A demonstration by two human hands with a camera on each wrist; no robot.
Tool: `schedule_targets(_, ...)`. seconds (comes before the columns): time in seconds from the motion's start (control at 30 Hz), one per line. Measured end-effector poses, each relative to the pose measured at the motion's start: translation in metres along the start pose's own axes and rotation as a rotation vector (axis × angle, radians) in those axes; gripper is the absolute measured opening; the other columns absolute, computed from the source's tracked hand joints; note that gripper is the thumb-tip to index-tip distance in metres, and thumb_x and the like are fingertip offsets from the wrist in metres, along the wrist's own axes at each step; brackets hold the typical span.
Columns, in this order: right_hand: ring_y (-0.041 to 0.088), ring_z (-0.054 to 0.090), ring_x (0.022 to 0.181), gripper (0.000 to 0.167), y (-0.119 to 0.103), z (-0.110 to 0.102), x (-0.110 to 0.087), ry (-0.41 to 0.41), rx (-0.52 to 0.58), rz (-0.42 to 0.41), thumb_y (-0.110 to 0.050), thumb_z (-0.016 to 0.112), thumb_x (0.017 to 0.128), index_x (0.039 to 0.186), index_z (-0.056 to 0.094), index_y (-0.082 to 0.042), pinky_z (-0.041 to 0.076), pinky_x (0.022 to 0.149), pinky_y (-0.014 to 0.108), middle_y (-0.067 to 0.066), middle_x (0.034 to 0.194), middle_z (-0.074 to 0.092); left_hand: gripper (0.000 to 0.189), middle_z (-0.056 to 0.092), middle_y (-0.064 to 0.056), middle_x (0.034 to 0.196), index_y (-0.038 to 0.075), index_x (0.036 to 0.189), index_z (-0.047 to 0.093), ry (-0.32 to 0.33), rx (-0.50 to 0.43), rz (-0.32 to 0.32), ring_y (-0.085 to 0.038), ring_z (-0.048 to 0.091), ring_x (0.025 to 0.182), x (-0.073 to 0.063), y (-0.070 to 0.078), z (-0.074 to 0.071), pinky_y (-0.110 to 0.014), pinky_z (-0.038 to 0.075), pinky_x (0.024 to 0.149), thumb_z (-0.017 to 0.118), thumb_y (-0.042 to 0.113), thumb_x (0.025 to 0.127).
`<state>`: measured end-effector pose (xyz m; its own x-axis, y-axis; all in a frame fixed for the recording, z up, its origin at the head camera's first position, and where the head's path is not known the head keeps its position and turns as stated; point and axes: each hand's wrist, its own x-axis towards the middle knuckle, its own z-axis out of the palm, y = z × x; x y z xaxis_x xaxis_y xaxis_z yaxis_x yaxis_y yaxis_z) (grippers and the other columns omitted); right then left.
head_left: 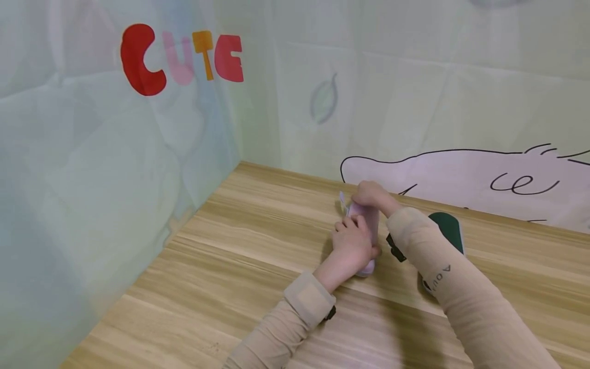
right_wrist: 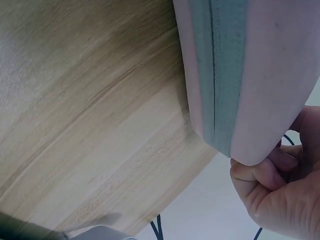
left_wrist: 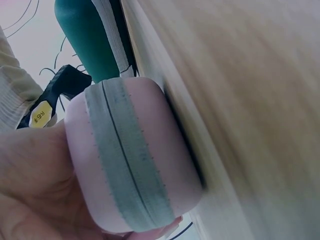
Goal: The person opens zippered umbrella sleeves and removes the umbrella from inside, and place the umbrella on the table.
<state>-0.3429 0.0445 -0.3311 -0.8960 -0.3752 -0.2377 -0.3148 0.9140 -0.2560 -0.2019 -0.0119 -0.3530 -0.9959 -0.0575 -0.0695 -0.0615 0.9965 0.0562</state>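
Note:
A long pink zippered case with a grey-green zip band stands on its narrow side on the table, pointing away from me. My left hand grips the near half, fingers over the top and thumb along the far side. At the far end my right hand has its curled fingers on the corner of the case. The right wrist view shows those fingers bunched at the end of the pink shell, below the zip band; what lies inside them is hidden. A pale thin strip sticks up beside the far end.
Right of the pink case lies a dark green case with a pale band, partly covered by my right sleeve. The wood-grain table meets printed cloth walls at the left and back. Black wrist mounts sit under both sleeves.

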Motion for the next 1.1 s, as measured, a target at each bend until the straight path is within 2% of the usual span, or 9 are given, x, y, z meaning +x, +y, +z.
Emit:
schedule_targets(0.2,0.025,0.05,0.078,0.021,0.0036,0.0006,-0.0011,0.018,0.006,-0.004,-0.02,0.046,0.092,0.079,0.054,-0.005,0.042,0.07,0.031,0.008,0.081,0.05,0.084,0.053,-0.014,0.12,0.005,0.138,0.035,-0.006,0.008,0.001,-0.025,0.055,0.105,-0.0003,0.0005,0.0,-0.035,0.048,0.085,0.059,0.064,0.083)
schedule_targets(0.33,0.025,0.05,0.079,0.023,0.0057,0.0001,-0.0015,0.02,-0.004,-0.007,-0.019,0.045,0.091,0.084,0.057,-0.001,0.042,0.071,0.032,0.009,0.081,0.05,0.086,0.053,-0.015,0.122,0.005,0.139,0.035,-0.002,0.013,0.005,-0.025,0.056,0.105,0.0,0.0005,0.0003,-0.035,0.048,0.085,0.059,0.065,0.083)
schedule_targets(0.67,0.024,0.05,0.078,0.021,0.0054,-0.0006,-0.0008,0.026,-0.004,0.003,-0.019,0.045,0.09,0.079,0.054,-0.004,0.041,0.068,0.03,0.008,0.079,0.049,0.086,0.052,-0.015,0.125,0.006,0.141,0.034,-0.015,0.01,-0.003,-0.025,0.055,0.107,0.0012,-0.0001,0.0006,-0.034,0.047,0.088,0.058,0.065,0.084)
schedule_targets(1.1,0.024,0.049,0.076,0.02,0.0087,-0.0006,-0.001,0.031,0.003,0.023,-0.018,0.045,0.089,0.08,0.055,-0.003,0.038,0.063,0.028,0.007,0.078,0.048,0.087,0.051,-0.014,0.126,0.007,0.142,0.032,-0.036,0.008,-0.014,-0.025,0.054,0.109,0.0008,0.0015,-0.0013,-0.034,0.047,0.09,0.058,0.066,0.083)
